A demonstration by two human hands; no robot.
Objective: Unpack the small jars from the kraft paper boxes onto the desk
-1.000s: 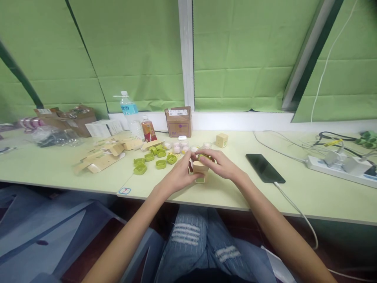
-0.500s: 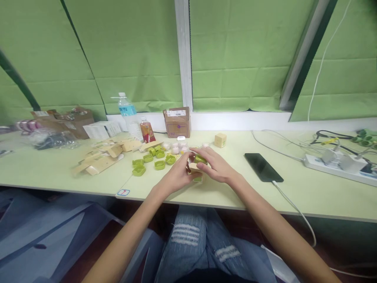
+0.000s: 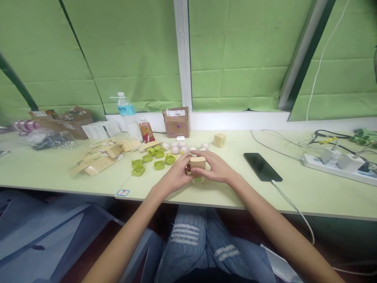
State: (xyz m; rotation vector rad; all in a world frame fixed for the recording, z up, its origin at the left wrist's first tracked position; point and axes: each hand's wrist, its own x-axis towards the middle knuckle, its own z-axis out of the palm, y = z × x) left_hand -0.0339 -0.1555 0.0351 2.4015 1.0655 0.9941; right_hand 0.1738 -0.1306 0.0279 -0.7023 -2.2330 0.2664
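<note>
A small tan cardboard box [image 3: 198, 161] stands upright between my two hands, just above or on the near part of the table; its top looks closed. My left hand [image 3: 176, 173] grips it from the left, fingers curled at its side. From the right, my right hand [image 3: 214, 167] holds it, thumb across the front face and fingers behind. Part of the box's front is hidden by the thumb. Beyond my left hand lie several green plastic pieces [image 3: 159, 165] shaped like little trays. Several small round clear-lidded containers [image 3: 174, 149] sit behind my hands.
Another small tan box [image 3: 220, 140] stands behind on the right. Flattened cardboard packaging [image 3: 103, 159] lies at left. A bottle of water [image 3: 126, 112], a red-labelled bottle [image 3: 146, 131] and a brown carton [image 3: 177, 122] stand at the back. A phone [image 3: 262, 167] and power strip [image 3: 338, 167] lie right.
The green piece that showed at the box's open top is out of sight. The box's top now looks closed, with both hands still around it.
</note>
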